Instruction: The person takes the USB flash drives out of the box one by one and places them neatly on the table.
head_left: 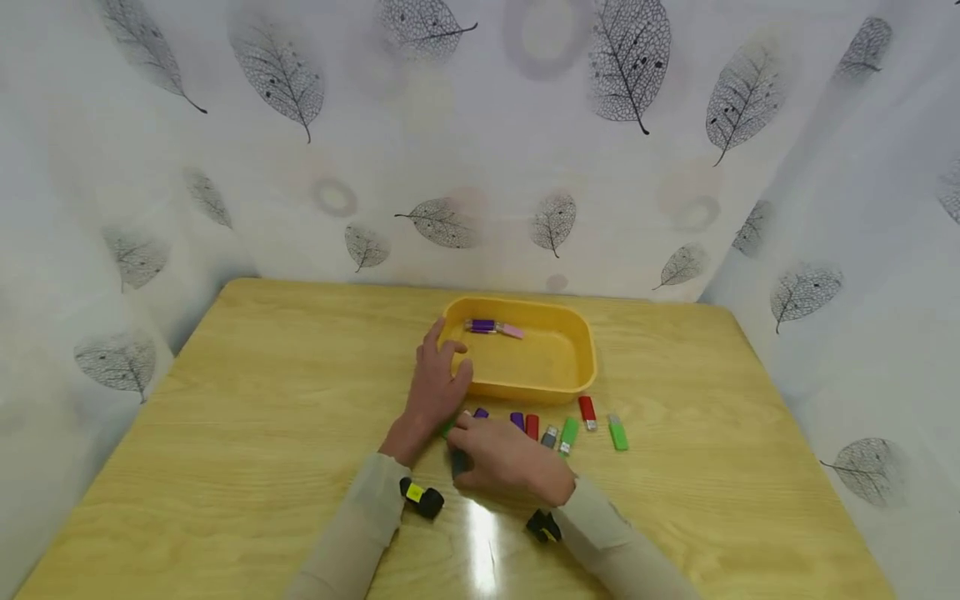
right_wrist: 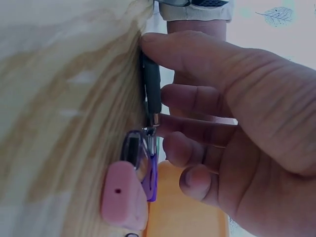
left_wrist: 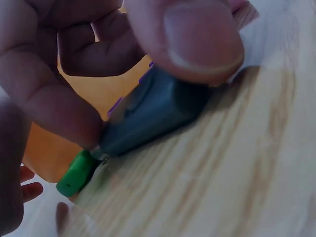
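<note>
My right hand (head_left: pixel 501 452) pinches a dark grey USB stick (right_wrist: pixel 152 81) by its end, low over the wooden table (head_left: pixel 262 400). In the left wrist view the same grey stick (left_wrist: pixel 155 111) is between thumb and finger, its metal plug beside a green USB stick (left_wrist: pixel 76 174). My left hand (head_left: pixel 435 379) rests at the near left corner of the yellow tray (head_left: pixel 528 393), fingers loosely bent over the rim. Inside the tray lie purple USB sticks (head_left: pixel 482 324) and a pink USB stick (head_left: pixel 512 331). My right hand partly hides the grey and green sticks.
In front of the tray, a row of USB sticks includes a purple one (head_left: pixel 517 419), a red one (head_left: pixel 532 427) and a grey one (head_left: pixel 550 437). Farther right lie another red stick (head_left: pixel 587 412) and a green one (head_left: pixel 618 432). A leaf-patterned curtain (head_left: pixel 480 150) surrounds the table.
</note>
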The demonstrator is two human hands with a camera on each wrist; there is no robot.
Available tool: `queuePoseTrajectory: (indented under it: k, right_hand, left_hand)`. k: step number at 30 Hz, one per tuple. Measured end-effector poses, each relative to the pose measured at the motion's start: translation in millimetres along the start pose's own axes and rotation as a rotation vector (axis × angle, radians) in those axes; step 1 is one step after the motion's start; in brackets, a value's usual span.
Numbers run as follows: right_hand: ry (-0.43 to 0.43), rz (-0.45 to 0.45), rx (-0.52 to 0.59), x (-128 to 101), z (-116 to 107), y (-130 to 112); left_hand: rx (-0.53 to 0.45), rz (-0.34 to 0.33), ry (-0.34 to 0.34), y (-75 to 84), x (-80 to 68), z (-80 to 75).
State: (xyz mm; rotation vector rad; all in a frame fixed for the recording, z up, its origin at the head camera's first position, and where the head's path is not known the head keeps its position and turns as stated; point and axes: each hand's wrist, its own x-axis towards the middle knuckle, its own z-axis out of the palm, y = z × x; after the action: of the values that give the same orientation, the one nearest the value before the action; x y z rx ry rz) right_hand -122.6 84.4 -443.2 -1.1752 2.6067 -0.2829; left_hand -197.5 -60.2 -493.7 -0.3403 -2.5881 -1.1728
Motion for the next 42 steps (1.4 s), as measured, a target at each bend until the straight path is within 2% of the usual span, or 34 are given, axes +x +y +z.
queuePoseTrajectory:
  k: [14,22,38,42]
  right_hand:
    - [-0.015,0.002,-0.032,2,-3,0]
    - [0.007,-0.003,-0.039,3,0,-2]
    - [0.068,-0.032,-0.086,0,7,-4]
    - [0.071,-0.017,-0.040,-4,3,-3]
  left_hand:
    - [-0.008,-0.007,-0.010,1.3,1.9,-2.8]
    - [-0.006,-0.024,-0.030,4.2,0.4,-4.2]
    - [0.004,-0.012,-0.022,2.8,-4.2,-0.3]
    - [0.005,-0.011,-0.019,3.0,-4.5,0.9]
